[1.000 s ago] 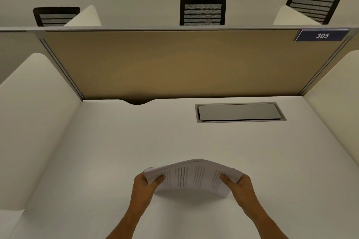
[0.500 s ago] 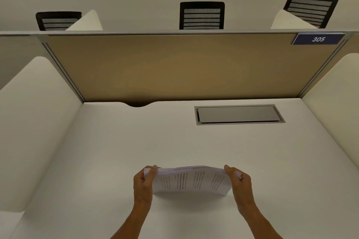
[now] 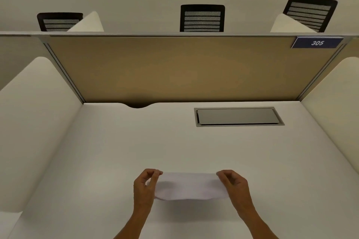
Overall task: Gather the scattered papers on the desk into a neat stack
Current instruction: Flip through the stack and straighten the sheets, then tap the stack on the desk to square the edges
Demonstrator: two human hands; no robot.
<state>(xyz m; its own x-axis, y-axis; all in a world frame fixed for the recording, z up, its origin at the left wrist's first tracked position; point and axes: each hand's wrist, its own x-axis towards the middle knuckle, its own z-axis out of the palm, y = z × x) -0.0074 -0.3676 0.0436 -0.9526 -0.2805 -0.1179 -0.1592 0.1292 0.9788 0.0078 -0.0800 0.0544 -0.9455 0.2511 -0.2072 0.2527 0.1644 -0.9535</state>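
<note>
A bundle of white papers (image 3: 189, 186) stands upright on its lower edge on the white desk (image 3: 136, 141), near the front middle, its blank back side facing me. My left hand (image 3: 144, 185) pinches the bundle's left edge with curled fingers. My right hand (image 3: 234, 184) pinches the right edge the same way. The papers blur slightly and their lower edge bows a little. No other loose sheets are visible on the desk.
A grey recessed cable hatch (image 3: 238, 116) lies in the desk at the back right. A tan partition (image 3: 174, 68) with a blue "305" sign (image 3: 317, 42) closes the back; white side panels (image 3: 35, 122) flank the desk. Black chairs (image 3: 202, 18) stand beyond.
The papers went from tilted with printed text facing me to standing upright on edge. Both hands shifted from under the sheets to pinching the side edges.
</note>
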